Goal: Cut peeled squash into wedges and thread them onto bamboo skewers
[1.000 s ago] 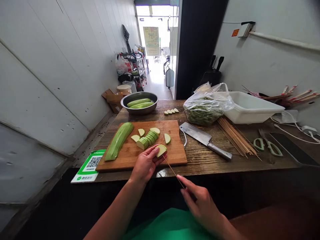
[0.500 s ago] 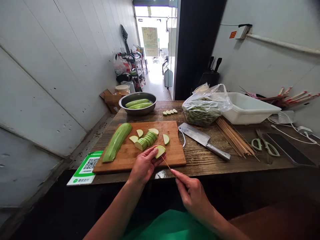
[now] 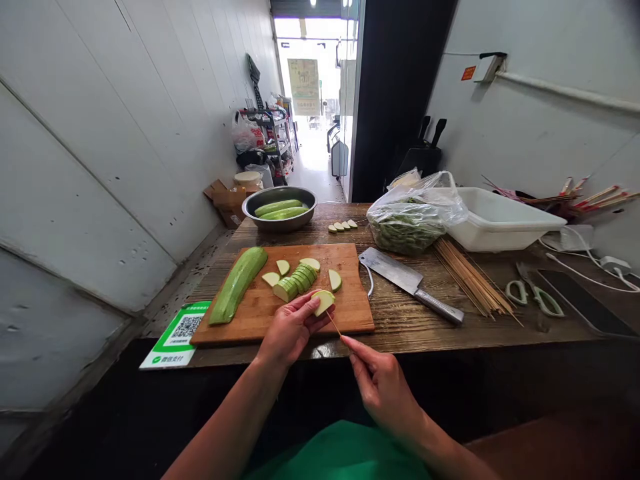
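Note:
Between its thumb and fingers, my left hand (image 3: 290, 328) grips a half-round zucchini slice (image 3: 324, 303) over the front of the cutting board (image 3: 345, 321). My right hand (image 3: 380, 373) pinches a thin bamboo skewer (image 3: 336, 326), whose far end meets the slice's lower edge; how deep it goes in is hidden. On the board lie a row of cut zucchini slices (image 3: 296, 281), several loose half-slices (image 3: 335, 280) and a long zucchini piece (image 3: 239, 285) at the left. Behind the board, several slices (image 3: 343, 227) sit in a line, seemingly on a skewer.
A cleaver (image 3: 393, 270) lies right of the board, near a bundle of skewers (image 3: 473, 277), scissors (image 3: 543, 300) and a phone (image 3: 590, 303). Farther back stand a metal bowl (image 3: 250, 212) with zucchini, a plastic bag of greens (image 3: 410, 223) and a white tub (image 3: 500, 233).
The view has shifted slightly. Both hands keep their holds, and the skewer tip stays at the slice's edge, with my right hand perhaps a little closer to it.

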`<state>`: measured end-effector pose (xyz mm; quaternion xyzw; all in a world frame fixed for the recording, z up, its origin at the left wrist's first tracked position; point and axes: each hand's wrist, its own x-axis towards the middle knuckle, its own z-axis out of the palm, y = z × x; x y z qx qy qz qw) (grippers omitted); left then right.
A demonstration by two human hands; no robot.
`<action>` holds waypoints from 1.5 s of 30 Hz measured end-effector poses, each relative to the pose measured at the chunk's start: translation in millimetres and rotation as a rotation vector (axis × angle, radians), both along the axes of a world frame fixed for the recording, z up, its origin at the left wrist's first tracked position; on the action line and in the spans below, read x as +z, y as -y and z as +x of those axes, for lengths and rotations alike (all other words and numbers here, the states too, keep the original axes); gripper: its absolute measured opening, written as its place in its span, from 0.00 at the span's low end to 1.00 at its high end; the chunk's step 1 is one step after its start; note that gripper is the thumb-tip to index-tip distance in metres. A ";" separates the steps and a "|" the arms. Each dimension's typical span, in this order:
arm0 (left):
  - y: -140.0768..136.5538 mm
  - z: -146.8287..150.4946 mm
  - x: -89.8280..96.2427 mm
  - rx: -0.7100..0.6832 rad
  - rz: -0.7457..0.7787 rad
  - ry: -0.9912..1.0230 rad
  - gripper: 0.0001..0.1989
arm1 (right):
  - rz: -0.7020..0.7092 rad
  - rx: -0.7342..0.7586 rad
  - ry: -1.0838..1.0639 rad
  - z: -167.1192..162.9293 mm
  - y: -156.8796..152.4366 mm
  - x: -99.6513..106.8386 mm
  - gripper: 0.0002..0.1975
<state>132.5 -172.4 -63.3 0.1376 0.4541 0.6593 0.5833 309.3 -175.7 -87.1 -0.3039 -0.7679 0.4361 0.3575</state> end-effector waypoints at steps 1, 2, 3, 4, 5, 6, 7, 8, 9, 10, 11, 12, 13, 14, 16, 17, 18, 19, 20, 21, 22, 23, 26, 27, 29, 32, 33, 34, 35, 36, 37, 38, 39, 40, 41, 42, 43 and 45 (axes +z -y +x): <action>-0.4 -0.3 0.5 -0.003 -0.006 -0.001 0.09 | -0.007 0.001 -0.005 -0.3 -0.8 0.0 0.17; -0.9 -0.4 0.8 -0.004 -0.015 0.000 0.09 | -0.015 0.002 -0.011 -0.6 -1.7 -0.3 0.17; -1.5 -0.2 1.1 0.000 -0.024 0.001 0.09 | -0.024 0.003 -0.016 -1.1 -2.5 -1.0 0.17; -2.3 0.3 1.3 0.006 -0.028 0.005 0.10 | -0.033 0.001 -0.022 -1.7 -3.1 -2.1 0.17; -3.2 1.3 1.5 0.017 -0.029 0.017 0.10 | -0.043 -0.003 -0.030 -2.7 -3.5 -3.4 0.17; -4.3 2.6 1.7 0.033 -0.020 0.041 0.10 | -0.054 -0.010 -0.042 -3.9 -3.6 -5.1 0.17; -5.4 4.2 2.0 0.053 0.000 0.079 0.10 | -0.065 -0.018 -0.058 -5.5 -3.3 -6.9 0.17; -6.6 6.0 2.4 0.074 0.030 0.130 0.11 | -0.079 -0.026 -0.075 -7.3 -2.8 -8.9 0.17; -7.9 7.9 3.0 0.091 0.066 0.191 0.11 | -0.097 -0.031 -0.092 -9.3 -2.0 -10.8 0.17; -9.2 9.8 3.5 0.097 0.103 0.256 0.13 | -0.117 -0.031 -0.107 -11.3 -1.1 -12.6 0.18; -10.6 11.7 4.1 0.092 0.134 0.315 0.15 | -0.139 -0.027 -0.118 -13.3 -0.2 -14.2 0.18; -11.9 13.4 4.4 0.080 0.152 0.361 0.17 | -0.160 -0.023 -0.127 -15.1 0.5 -15.5 0.18; -13.2 15.1 4.5 0.073 0.155 0.387 0.19 | -0.177 -0.019 -0.134 -16.5 1.1 -16.4 0.18; -14.5 16.6 4.4 0.076 0.148 0.396 0.21 | -0.190 -0.017 -0.139 -17.6 1.4 -17.0 0.19; -16.8 18.9 3.1 0.124 0.124 0.381 0.23 | -0.202 -0.014 -0.145 -18.7 1.4 -17.2 0.19; -17.8 19.6 2.2 0.155 0.115 0.373 0.23 | -0.205 -0.012 -0.146 -18.8 1.2 -17.1 0.19; -18.7 20.2 1.2 0.175 0.112 0.373 0.23 | -0.207 -0.008 -0.145 -18.8 0.9 -17.0 0.19; -19.4 20.6 0.2 0.180 0.114 0.378 0.23 | -0.210 -0.004 -0.144 -18.9 0.6 -16.9 0.20; -20.0 21.0 -0.6 0.179 0.115 0.385 0.23 | -0.212 -0.001 -0.144 -19.2 0.5 -17.1 0.20; -20.5 21.5 -1.4 0.182 0.117 0.387 0.22 | -0.215 0.001 -0.143 -19.6 0.5 -17.5 0.20; -21.0 22.2 -1.9 0.190 0.117 0.385 0.22 | -0.218 0.000 -0.143 -20.3 0.7 -18.1 0.20; -21.5 23.1 -2.3 0.205 0.117 0.379 0.21 | -0.219 -0.003 -0.144 -21.2 1.1 -18.9 0.20; -23.1 26.6 -3.1 0.253 0.110 0.355 0.19 | -0.214 -0.019 -0.148 -24.0 3.2 -20.7 0.20; -23.6 27.7 -3.3 0.259 0.108 0.348 0.18 | -0.209 -0.025 -0.148 -24.8 4.0 -20.7 0.20; -24.6 29.3 -4.3 0.267 0.102 0.335 0.17 | -0.199 -0.032 -0.145 -25.9 5.4 -19.8 0.19; -25.7 30.5 -6.6 0.289 0.100 0.324 0.16 | -0.186 -0.027 -0.131 -26.9 6.5 -16.6 0.19; -25.9 30.7 -7.4 0.301 0.101 0.323 0.16 | -0.182 -0.022 -0.126 -27.2 6.6 -15.4 0.19; -26.2 30.9 -8.0 0.310 0.103 0.322 0.16 | -0.176 -0.017 -0.123 -27.5 6.7 -14.3 0.19; -26.4 31.2 -8.5 0.316 0.103 0.323 0.16 | -0.170 -0.013 -0.122 -27.9 6.6 -13.4 0.19; -26.7 31.4 -8.9 0.319 0.103 0.322 0.15 | -0.163 -0.010 -0.122 -28.3 6.3 -12.5 0.19; -27.0 31.5 -9.0 0.319 0.104 0.320 0.15 | -0.153 -0.005 -0.125 -28.7 6.0 -11.7 0.19; -27.3 31.6 -9.1 0.318 0.103 0.317 0.15 | -0.143 0.001 -0.131 -29.1 5.6 -11.1 0.19; -27.5 31.6 -9.0 0.317 0.102 0.313 0.15 | -0.132 0.009 -0.138 -29.5 5.1 -10.6 0.19; -27.8 31.5 -9.0 0.316 0.100 0.307 0.15 | -0.123 0.015 -0.144 -30.0 4.6 -10.2 0.18; -28.1 31.4 -8.9 0.314 0.098 0.301 0.15 | -0.117 0.018 -0.147 -30.5 4.2 -10.0 0.18; -28.3 31.2 -9.0 0.312 0.096 0.295 0.14 | -0.114 0.018 -0.146 -31.0 3.7 -9.8 0.19; -28.5 30.9 -9.1 0.309 0.097 0.288 0.14 | -0.115 0.012 -0.139 -31.5 3.4 -9.7 0.19; -28.7 30.6 -9.3 0.310 0.100 0.278 0.14 | -0.123 -0.003 -0.115 -32.5 3.2 -9.6 0.19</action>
